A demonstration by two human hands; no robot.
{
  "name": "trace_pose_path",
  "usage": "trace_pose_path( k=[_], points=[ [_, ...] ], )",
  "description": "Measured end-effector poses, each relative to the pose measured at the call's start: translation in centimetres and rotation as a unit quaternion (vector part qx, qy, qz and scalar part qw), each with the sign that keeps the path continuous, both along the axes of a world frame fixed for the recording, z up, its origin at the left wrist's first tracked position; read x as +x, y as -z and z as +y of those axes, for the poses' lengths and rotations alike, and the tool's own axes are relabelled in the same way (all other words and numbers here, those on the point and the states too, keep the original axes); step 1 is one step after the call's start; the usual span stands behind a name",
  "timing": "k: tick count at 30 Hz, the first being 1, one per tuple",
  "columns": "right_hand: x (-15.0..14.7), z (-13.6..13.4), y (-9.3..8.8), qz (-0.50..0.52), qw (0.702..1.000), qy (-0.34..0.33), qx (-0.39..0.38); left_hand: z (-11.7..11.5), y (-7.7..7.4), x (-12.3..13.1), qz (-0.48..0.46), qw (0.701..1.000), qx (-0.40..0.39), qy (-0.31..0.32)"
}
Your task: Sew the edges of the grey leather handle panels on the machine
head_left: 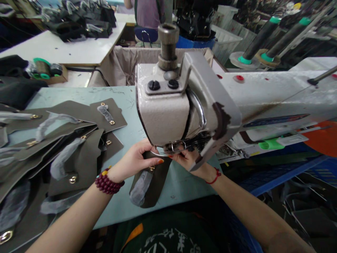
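A dark grey-brown bag panel [158, 181] lies under the head of a sewing machine [163, 105], its lower end toward me. On it is a plastic-wrapped strap [141, 188] with a gold-coloured buckle [151, 168]. My left hand [140, 158] grips the panel's left upper edge between thumb and fingers. At the other side, my right hand [191, 161] pinches the upper right edge near the presser foot; the machine's guard partly hides its fingers. A pale strip shows along the panel's top edge between the hands.
Several similar panels [86, 158] with wrapped straps lie heaped on the left of the pale green table [126, 211]. A blue crate [263, 182] with dark pieces stands at right. Thread cones [260, 40] rise behind the machine. Across a white table [86, 49], a person [149, 14] sits.
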State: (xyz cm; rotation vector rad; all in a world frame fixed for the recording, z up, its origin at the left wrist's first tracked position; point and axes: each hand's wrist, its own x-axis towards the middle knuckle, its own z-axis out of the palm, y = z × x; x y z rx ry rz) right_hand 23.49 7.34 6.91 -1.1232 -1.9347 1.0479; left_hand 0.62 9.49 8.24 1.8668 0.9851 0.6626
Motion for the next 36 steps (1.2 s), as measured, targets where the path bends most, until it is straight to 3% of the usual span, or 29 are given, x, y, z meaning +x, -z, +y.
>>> trace_pose_path(
  k=[4,8,11,14,18,23,26,28,30,33,36],
  points=[
    [-0.1,-2.1,0.3,0.027,0.997,0.058,-0.044,0.2,-0.1,-0.2,0.012,1.000,-0.006,0.005],
    [1.5,-5.2,2.9,0.004,0.983,0.167,-0.072,0.5,-0.6,-0.5,0.005,1.000,-0.005,0.010],
    [3.9,-7.3,5.9,-0.092,0.964,0.236,-0.077,0.8,-0.3,-0.9,0.004,1.000,-0.025,0.010],
    [5.6,-8.9,8.1,-0.234,0.939,0.242,-0.077,1.0,0.6,-1.5,0.001,0.999,-0.046,0.009],
    [5.2,-9.5,8.2,-0.301,0.922,0.241,-0.031,1.4,1.2,-2.2,0.009,0.997,-0.064,0.028],
    [0.9,-8.9,6.8,-0.206,0.964,0.167,-0.013,1.3,0.1,-2.5,0.050,0.997,-0.033,0.041],
    [-2.7,-8.1,7.0,-0.004,0.987,0.105,-0.121,1.0,-0.2,-2.7,0.043,0.999,-0.010,0.020],
    [-5.0,-7.6,7.2,0.154,0.961,0.077,-0.215,0.9,-0.1,-2.8,0.027,1.000,-0.004,0.004],
    [-6.8,-7.2,7.2,0.242,0.934,0.051,-0.258,0.9,0.0,-3.1,0.028,0.999,0.019,-0.009],
    [-7.9,-7.4,6.7,0.277,0.924,0.053,-0.258,0.9,-0.1,-3.3,0.073,0.992,0.099,0.006],
    [-7.6,-8.0,5.6,0.273,0.924,0.079,-0.258,0.8,-0.5,-2.9,0.116,0.982,0.132,0.066]
  ],
)
